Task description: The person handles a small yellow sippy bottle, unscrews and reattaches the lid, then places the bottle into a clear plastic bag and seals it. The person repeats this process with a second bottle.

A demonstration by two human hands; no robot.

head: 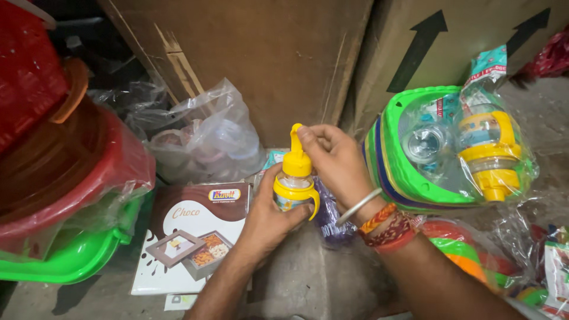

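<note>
Open floor [308, 284] lies between the flat box [192, 237] on the left and the green stacked trays [403, 172] on the right; cardboard cartons [267, 59] and a plastic bag [207, 136] block the rear.

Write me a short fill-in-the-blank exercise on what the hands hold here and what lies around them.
1. The left hand grips a small bottle with a ____ cap.
2. The right hand pinches the cap's ____.
3. Left of the hands lies a flat brown-and-white ____.
4. The packed bottle at right lies on a stack rimmed in ____.

Missing: yellow; top; box; green
</note>
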